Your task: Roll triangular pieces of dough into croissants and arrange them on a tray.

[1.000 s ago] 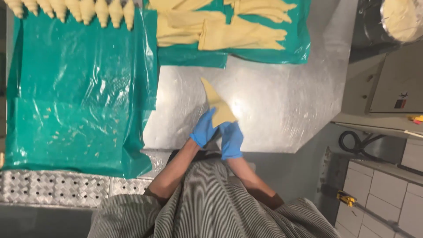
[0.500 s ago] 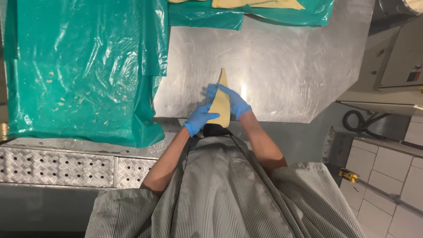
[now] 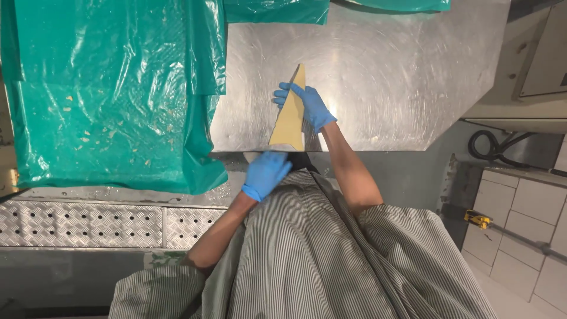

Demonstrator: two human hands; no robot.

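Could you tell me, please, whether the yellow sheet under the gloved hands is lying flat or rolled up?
Flat. The yellow sheet lies as a triangle on the steel table, the right hand pressing its upper part and the left hand at its near edge.

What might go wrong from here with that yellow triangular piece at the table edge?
The yellow triangular piece lies with its wide end right at the steel table edge, so it may slide off toward the person. The right hand presses only its upper part, and the left hand sits at the edge below it, so the thin tip may bend or tear if pulled. Crumbs on the green plastic sheet nearby might get onto it.
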